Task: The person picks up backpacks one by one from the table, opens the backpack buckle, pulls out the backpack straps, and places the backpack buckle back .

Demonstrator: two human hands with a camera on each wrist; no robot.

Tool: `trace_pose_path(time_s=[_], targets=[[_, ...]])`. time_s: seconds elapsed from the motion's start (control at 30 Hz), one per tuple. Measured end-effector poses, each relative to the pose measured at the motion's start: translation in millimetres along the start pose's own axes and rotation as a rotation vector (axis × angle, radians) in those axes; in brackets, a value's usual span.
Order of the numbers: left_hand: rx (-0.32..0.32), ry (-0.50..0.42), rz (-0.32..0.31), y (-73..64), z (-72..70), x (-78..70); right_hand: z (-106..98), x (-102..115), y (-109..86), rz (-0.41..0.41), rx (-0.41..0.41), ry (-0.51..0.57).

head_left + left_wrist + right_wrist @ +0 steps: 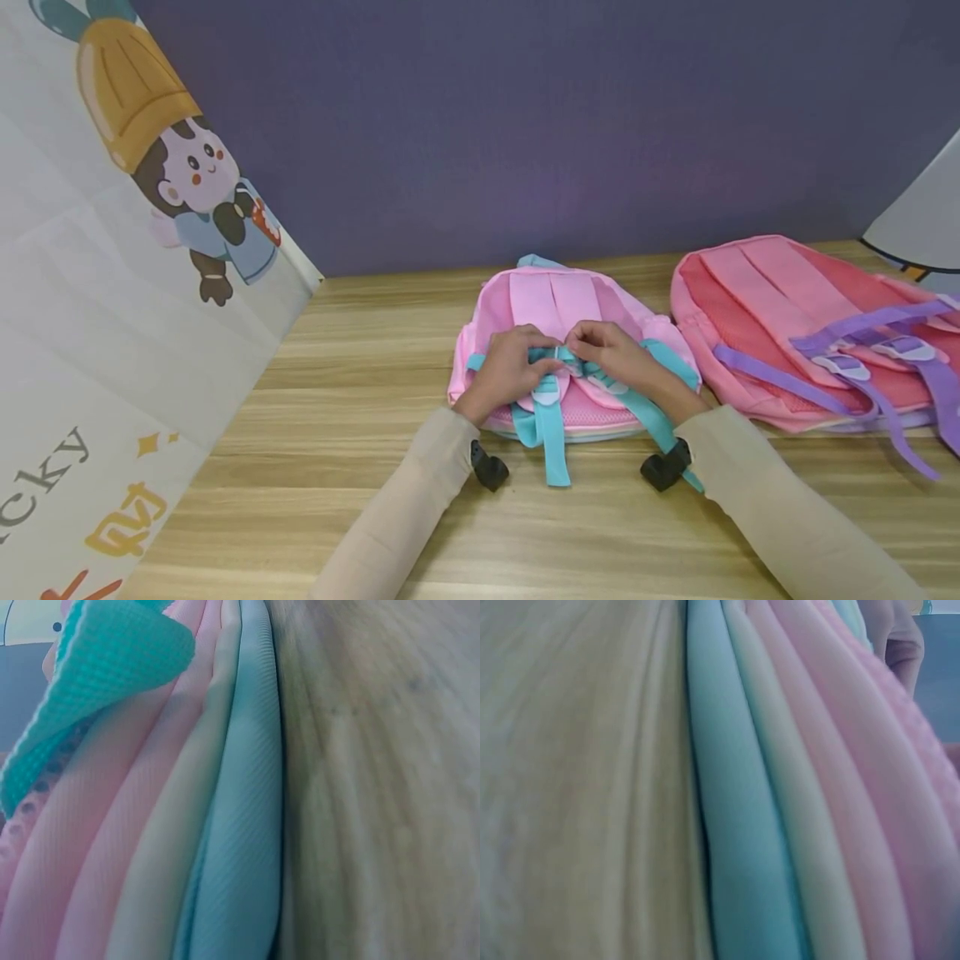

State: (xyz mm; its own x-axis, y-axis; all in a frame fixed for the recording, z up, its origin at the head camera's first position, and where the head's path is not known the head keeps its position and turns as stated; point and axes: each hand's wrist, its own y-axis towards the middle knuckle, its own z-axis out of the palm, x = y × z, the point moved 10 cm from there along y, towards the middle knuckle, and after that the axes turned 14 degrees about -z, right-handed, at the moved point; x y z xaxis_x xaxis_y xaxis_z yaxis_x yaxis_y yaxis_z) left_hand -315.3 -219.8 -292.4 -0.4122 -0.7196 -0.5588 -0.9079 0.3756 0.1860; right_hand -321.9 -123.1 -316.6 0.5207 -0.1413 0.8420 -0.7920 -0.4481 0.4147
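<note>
A small pink backpack (576,298) lies on the wooden table with its shoulder straps facing up. Over its middle, both hands meet at a teal webbing strap (567,357). The left hand (510,367) pinches the strap between thumb and index finger from the left. From the right, the right hand (613,357) holds it with curled fingertips. Small pale buckle parts at the fingertips are partly hidden. A loose teal strap end (555,450) hangs over the bag's lower edge. The left wrist view shows layered edge fabric (240,810) and teal webbing (120,660); fingers (904,649) appear in the right wrist view's corner.
A larger pink backpack (750,283) with purple straps (772,385) lies close on the right. Behind stands a dark purple panel (525,125). A white printed sheet (90,275) borders the table (360,367) on the left.
</note>
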Motion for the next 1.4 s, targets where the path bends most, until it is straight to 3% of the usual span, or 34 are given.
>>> trace_pose_path(time_s=[0.27,0.37,0.9,1.2,1.4], targets=[[0.001,-0.01,0.008,-0.6,1.0,1.4,-3.9,-0.8,1.1,0.004,-0.038,-0.246],[-0.006,0.0,0.014,-0.8,0.8,0.3,-4.1,2.3,1.2,-0.002,-0.043,-0.288],[-0.005,0.011,0.008,-1.1,1.8,-0.8,-1.3,-0.2,-1.0,0.024,-0.036,-0.093],[0.011,0.021,-0.016,-0.5,3.3,1.7,-3.4,5.2,0.2,-0.023,-0.05,-0.216],[0.012,0.021,-0.025,0.0,3.3,1.6,-4.4,4.2,0.5,0.004,-0.05,-0.282]])
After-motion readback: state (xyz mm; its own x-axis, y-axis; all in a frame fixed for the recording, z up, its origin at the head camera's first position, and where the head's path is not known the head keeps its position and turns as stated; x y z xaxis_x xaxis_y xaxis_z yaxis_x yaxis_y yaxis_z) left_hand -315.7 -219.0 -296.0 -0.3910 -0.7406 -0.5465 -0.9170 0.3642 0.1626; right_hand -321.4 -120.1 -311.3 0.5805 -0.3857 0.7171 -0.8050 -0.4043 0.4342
